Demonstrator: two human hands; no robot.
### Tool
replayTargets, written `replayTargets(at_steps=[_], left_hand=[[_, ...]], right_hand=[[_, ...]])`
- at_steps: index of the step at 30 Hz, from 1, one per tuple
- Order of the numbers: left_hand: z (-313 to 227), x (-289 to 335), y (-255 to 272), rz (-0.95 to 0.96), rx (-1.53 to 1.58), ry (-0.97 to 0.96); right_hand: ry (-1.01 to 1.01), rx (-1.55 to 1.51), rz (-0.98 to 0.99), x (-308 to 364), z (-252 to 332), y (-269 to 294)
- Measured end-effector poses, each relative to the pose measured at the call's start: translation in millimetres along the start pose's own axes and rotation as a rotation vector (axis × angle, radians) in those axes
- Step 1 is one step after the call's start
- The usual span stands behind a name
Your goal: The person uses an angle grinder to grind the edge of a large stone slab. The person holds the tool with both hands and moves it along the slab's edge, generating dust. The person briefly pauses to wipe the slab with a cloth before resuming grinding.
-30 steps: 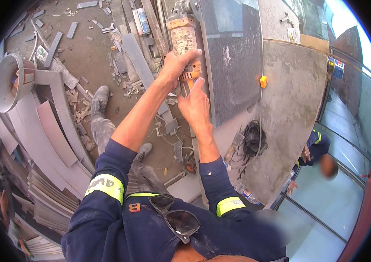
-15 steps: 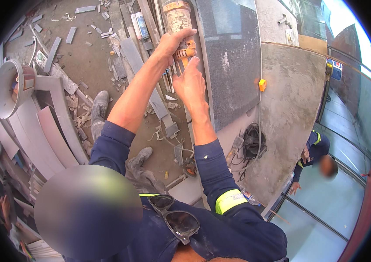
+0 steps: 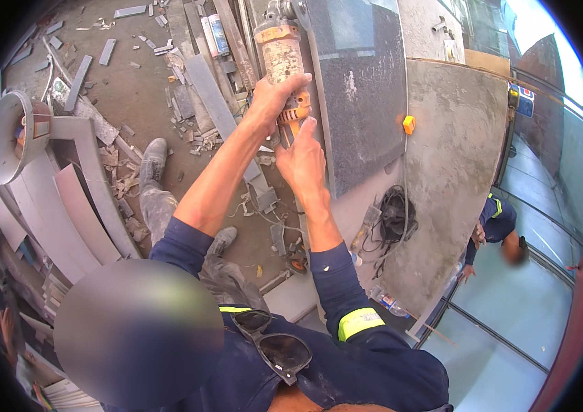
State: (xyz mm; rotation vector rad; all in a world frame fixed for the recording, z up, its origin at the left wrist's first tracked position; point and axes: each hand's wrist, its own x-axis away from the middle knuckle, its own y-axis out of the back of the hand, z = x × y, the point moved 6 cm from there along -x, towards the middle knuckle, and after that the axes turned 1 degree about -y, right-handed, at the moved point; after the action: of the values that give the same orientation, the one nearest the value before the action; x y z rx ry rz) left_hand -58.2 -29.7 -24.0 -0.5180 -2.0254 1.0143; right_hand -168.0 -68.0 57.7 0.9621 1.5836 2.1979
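Observation:
An orange, dust-caked angle grinder [image 3: 282, 60] points away from me along the near edge of a dark grey stone slab [image 3: 363, 117]. Its metal gear head shows at the top of the view, beside the slab's edge; the disc itself I cannot make out clearly. My left hand [image 3: 275, 97] is wrapped round the grinder's body. Behind it, my right hand [image 3: 302, 159] grips the rear end, with the thumb pointing forward. Both arms reach out in dark blue sleeves.
Cut strips and rubble litter the floor at left, around my boots [image 3: 154, 161]. A white bucket [image 3: 38, 127] stands near leaning panels [image 3: 58, 206]. A black cable coil [image 3: 396, 213] and yellow tape measure [image 3: 409, 125] are right. Another person [image 3: 501, 220] bends over glass panels.
Both hands and the grinder have come slightly back toward me in the view, so its metal head now shows. The grip is the same. The other person at right has bent lower.

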Motion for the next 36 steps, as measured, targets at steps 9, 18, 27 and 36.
replayTargets(at_steps=[9, 18, 27, 36], left_hand=[[-50, -69, 3, -0.016, -0.030, -0.042], [-20, -41, 8, 0.001, -0.079, -0.064], [12, -6, 5, -0.003, -0.062, -0.084], [25, 3, 7, -0.025, -0.062, -0.048]], right_hand=[[0.033, -0.040, -0.011, -71, 34, 6], [-0.003, -0.010, -0.017, -33, 18, 2], [-0.013, -0.004, -0.023, 3, -9, -1], [-0.029, -0.012, 0.003, 12, -18, -5]])
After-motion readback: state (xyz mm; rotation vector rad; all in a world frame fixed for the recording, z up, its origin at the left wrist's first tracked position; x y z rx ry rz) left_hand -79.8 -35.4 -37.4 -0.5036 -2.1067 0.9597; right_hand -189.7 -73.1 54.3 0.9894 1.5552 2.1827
